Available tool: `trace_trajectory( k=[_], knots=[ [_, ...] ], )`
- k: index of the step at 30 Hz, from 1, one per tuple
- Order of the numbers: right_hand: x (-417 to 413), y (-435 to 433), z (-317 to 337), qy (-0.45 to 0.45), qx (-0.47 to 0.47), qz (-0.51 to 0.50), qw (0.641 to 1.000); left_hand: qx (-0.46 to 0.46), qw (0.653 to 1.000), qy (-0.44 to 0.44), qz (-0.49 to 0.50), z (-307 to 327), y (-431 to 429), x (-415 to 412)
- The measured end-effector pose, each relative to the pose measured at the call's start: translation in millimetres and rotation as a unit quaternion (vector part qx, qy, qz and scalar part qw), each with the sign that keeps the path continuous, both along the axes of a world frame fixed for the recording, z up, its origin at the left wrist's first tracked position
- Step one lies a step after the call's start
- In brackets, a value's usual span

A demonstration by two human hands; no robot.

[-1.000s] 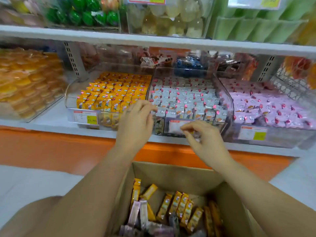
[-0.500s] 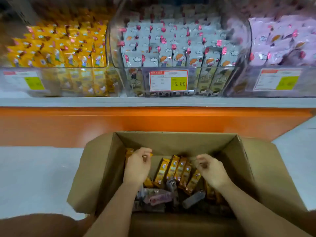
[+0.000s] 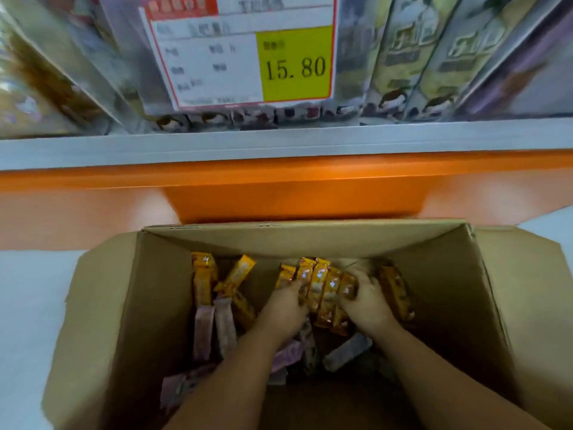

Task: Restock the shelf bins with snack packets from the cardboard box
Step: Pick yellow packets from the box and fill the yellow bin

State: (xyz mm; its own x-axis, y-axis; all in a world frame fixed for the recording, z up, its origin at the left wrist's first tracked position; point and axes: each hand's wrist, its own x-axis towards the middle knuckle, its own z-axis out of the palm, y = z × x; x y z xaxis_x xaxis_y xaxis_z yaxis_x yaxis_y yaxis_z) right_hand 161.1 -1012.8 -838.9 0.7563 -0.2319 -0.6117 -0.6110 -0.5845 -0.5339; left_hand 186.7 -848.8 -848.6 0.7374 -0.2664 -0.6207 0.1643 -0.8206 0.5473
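While left hand (image 3: 283, 305) and right hand (image 3: 366, 302) grasp yellow packets (image 3: 319, 283) by cardboard box (image 3: 148, 305) far wall, person should squeeze evenly.

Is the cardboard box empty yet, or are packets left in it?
Not empty: yellow packets and pale pink packets lie inside the cardboard box, well below its rim.

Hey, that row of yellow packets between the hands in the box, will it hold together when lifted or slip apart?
The yellow packets are separate glossy wrappers, held only from the two ends by the left hand and right hand, so the middle ones may slip out. They look slim, so the bunch is probably light.
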Motion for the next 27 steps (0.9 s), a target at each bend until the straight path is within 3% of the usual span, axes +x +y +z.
trace_trajectory(
  k=[8,12,19,27],
  knots=[
    [12,5,-11,0.053,-0.014,0.134,0.989,0.068,0.995,-0.012,-0.071,-2,-9,12],
    [24,6,-16,0.054,0.000,0.166,0.985,0.069,0.994,0.019,-0.088,-4,-6,20],
    [19,0,-20,0.105,0.017,0.135,0.985,0.094,0.983,0.041,-0.152,2,-19,29],
    [20,0,-2,0.093,0.022,0.229,0.969,0.079,0.969,0.056,-0.227,24,-19,41]
  ],
)
